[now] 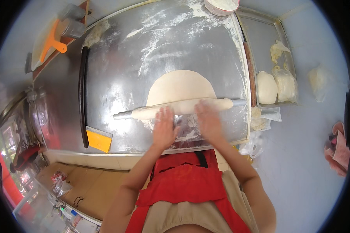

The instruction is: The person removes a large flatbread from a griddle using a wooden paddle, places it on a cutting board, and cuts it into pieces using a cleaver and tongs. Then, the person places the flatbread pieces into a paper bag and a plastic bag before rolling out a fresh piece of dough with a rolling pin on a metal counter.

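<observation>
A pale sheet of dough [180,84] lies on the metal worktop, its near part wrapped around a rolling pin. The pin's bare grey ends [123,115] stick out on both sides of the dough roll [143,112]. My left hand [164,128] rests its extended fingers against the near side of the roll, left of the middle. Blurred by motion, my right hand [208,122] lies flat with its fingers over the roll, right of the middle. Neither hand is closed around the pin. Loose flour [157,38] streaks the metal beyond the sheet.
A yellow dough scraper [99,140] lies at the near left beside a dark rod [83,96]. At the far right stands a bowl of flour [221,6]. A metal tray [255,32] on the right holds dough pieces [266,87], some bagged. Another person [27,157] is at far left.
</observation>
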A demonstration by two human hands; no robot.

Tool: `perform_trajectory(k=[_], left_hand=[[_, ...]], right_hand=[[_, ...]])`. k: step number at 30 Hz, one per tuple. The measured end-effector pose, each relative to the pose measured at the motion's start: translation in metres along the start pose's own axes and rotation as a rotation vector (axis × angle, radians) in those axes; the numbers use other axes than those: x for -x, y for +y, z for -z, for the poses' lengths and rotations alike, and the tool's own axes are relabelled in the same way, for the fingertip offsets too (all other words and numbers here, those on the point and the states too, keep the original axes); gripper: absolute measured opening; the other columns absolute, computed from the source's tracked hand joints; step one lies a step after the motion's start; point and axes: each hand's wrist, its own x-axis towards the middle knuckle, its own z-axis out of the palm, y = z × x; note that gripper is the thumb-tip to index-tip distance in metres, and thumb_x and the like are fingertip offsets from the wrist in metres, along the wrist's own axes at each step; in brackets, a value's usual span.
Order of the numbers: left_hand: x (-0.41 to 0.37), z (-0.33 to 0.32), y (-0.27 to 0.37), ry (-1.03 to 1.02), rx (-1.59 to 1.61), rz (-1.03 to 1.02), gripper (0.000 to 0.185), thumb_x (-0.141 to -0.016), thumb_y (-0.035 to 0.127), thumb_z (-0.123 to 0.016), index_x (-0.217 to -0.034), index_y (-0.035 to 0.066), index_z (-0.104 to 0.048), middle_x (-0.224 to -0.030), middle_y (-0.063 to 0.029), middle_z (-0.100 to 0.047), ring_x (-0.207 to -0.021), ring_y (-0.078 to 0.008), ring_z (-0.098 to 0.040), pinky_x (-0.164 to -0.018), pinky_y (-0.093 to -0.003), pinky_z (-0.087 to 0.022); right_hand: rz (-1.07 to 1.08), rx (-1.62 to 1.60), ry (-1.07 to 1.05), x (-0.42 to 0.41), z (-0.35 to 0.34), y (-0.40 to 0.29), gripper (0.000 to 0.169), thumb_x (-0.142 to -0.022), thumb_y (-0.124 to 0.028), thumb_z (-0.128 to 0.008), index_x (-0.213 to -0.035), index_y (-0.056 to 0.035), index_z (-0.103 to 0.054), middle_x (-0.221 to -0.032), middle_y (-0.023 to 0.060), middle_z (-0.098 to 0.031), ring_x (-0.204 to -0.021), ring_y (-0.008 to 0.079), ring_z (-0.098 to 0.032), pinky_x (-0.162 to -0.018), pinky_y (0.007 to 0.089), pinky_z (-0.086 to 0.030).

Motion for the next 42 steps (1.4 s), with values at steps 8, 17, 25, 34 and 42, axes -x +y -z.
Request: perform_trajectory(k=[8, 17, 25, 34, 42], left_hand=[[-0.14, 0.003, -0.021, 0.176, -0.27, 0.092, 0.068, -0.092, 0.046, -0.045, -0.142, 0.002, -0.034, -0.151, -0.0144, -0.029, -0.139, -0.0325, -0.026, -0.114, -0.0512, -0.015], [-0.118, 0.029, -0.09, 0.093, -0.253, 0.173, 0.075, -0.091, 0.053, -0.041, -0.146, 0.005, -0.026, -0.154, -0.0099, -0.022, -0.142, -0.0291, -0.02, -0.116, -0.0474, -0.011], [-0.17, 0.058, -0.14, 0.255, -0.286, 0.222, 0.074, -0.091, 0.053, -0.041, -0.145, 0.004, -0.029, -0.151, -0.013, -0.029, -0.141, -0.0316, -0.022, -0.115, -0.0496, -0.013], [-0.131, 0.057, -0.179, 0.133, -0.366, 0.213, 0.068, -0.093, 0.044, -0.041, -0.147, 0.005, -0.026, -0.153, -0.0127, -0.025, -0.142, -0.0313, -0.021, -0.115, -0.0508, -0.007], [-0.169, 0.063, -0.089, 0.415, -0.191, 0.006, 0.07, -0.085, 0.021, -0.056, -0.143, -0.004, -0.027, -0.151, -0.0229, -0.022, -0.142, -0.0371, -0.017, -0.115, -0.0504, -0.01]], right_hand=[[-0.109, -0.08, 0.118, -0.136, -0.009, 0.005, 0.061, -0.085, -0.043, -0.056, -0.135, -0.0087, -0.046, -0.147, 0.0099, -0.037, -0.133, 0.0274, -0.036, -0.106, 0.0524, -0.027], [-0.096, 0.061, 0.041, -0.114, 0.0, 0.045, 0.057, -0.09, -0.048, -0.048, -0.137, -0.016, -0.045, -0.146, 0.0063, -0.038, -0.134, 0.0272, -0.034, -0.106, 0.0549, -0.027], [-0.254, 0.046, 0.153, -0.177, -0.005, 0.1, 0.054, -0.091, -0.044, -0.049, -0.137, -0.0173, -0.045, -0.147, 0.0045, -0.036, -0.136, 0.0265, -0.032, -0.107, 0.0558, -0.027], [-0.25, 0.054, 0.085, -0.145, 0.008, 0.1, 0.051, -0.092, -0.04, -0.049, -0.137, -0.0151, -0.045, -0.144, 0.0057, -0.041, -0.131, 0.0282, -0.039, -0.107, 0.0533, -0.027], [-0.055, 0.066, 0.231, -0.178, -0.006, 0.08, 0.051, -0.09, -0.033, -0.054, -0.134, -0.0098, -0.046, -0.138, 0.0091, -0.047, -0.132, 0.0253, -0.038, -0.108, 0.0525, -0.027]])
